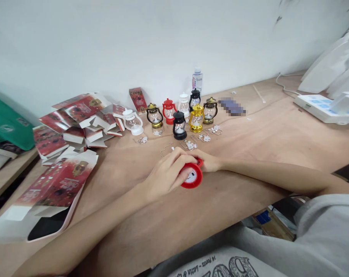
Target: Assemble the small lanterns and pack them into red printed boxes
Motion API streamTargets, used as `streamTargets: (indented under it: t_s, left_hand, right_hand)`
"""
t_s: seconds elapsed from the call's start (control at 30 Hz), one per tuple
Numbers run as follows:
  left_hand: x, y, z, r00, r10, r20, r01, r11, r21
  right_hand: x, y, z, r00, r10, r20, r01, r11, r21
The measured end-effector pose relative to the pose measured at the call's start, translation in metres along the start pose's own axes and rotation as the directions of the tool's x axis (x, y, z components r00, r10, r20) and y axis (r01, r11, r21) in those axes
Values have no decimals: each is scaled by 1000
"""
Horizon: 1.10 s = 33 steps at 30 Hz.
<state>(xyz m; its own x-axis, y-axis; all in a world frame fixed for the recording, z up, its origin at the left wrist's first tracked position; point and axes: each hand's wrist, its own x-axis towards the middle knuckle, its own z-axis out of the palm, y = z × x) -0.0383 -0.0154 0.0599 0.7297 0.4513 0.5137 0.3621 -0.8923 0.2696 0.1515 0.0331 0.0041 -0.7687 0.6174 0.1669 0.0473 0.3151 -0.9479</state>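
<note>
Red lantern [193, 177] in two hands [168, 171], eight lanterns [179, 126] behind

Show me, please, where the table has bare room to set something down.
Bare table lies between the right forearm and the white power strip; a narrower patch lies between the left forearm and the red boxes. Crowded: around the lanterns and the small parts in front.

Apparently a workshop; lanterns [180, 132], loose parts [191, 145], cartons [82, 109] share a table [281, 144].
</note>
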Motion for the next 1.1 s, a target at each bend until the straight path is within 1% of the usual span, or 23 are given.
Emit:
streamTargets:
  t_s: [0.07, 0.17, 0.27, 0.4, 0.5, 0.57, 0.77, 0.87, 0.97, 1.1]
  left_hand:
    - [1, -3, -2, 998, -64, 18, 66, 973, -221]
    - [4, -6, -8, 988, -118, 96, 149, 889, -434]
    - [6, -6, -12, 970, -161, 183, 236, 806, -542]
    - [8, -4, -15, 925, -246, 289, 377, 688, -620]
    - [9, -3, -17, 907, -253, 336, 418, 628, -657]
    - [10, -1, -17, 906, -261, 334, 422, 617, -665]
    - [8, 3, -12, 917, -289, 275, 399, 647, -649]
    - [5, 3, -8, 924, -295, 243, 379, 636, -672]
    - [3, 4, -4, 929, -299, 215, 362, 628, -689]
    - [1, 7, 0, 937, -306, 166, 333, 652, -681]
  right_hand:
    - [1, -2, 0, 1000, 8, -10, -7, 999, 39]
    - [2, -4, 0, 1000, 25, -11, -24, 997, 71]
    - [2, -4, -1, 999, 18, -26, -17, 998, 61]
    - [1, -2, -1, 1000, 12, -12, -11, 998, 59]
    - [0, -2, -1, 1000, 28, -1, -28, 998, 49]
    - [0, -2, -2, 1000, 30, 5, -31, 999, 41]
    - [0, -2, -2, 999, 7, 32, -8, 1000, 20]
    - [0, -1, -2, 1000, 0, 23, -1, 1000, 29]
    - [-1, -1, -1, 999, 24, 22, -25, 999, 46]
    - [-1, -1, -2, 999, 48, 20, -48, 998, 46]
